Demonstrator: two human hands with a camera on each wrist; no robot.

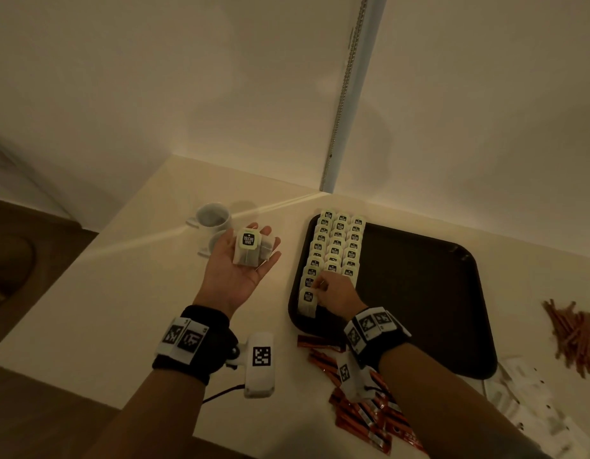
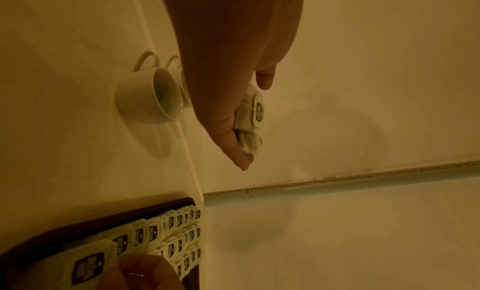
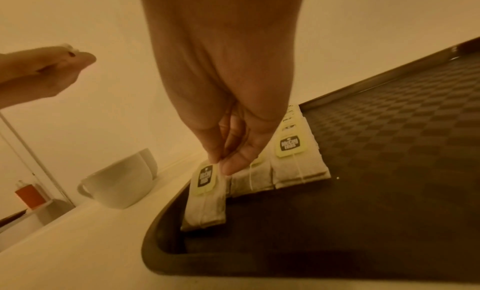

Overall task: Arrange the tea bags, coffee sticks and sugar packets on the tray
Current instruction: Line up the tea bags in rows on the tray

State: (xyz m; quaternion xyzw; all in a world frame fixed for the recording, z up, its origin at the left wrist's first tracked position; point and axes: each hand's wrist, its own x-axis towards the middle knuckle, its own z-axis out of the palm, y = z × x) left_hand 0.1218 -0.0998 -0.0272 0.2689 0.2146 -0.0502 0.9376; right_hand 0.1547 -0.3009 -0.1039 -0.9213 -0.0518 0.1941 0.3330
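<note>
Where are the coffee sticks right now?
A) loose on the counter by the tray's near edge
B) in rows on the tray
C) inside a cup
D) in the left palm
A: the orange coffee sticks lie scattered on the counter beside the tray; the tray holds only tea bags.
</note>
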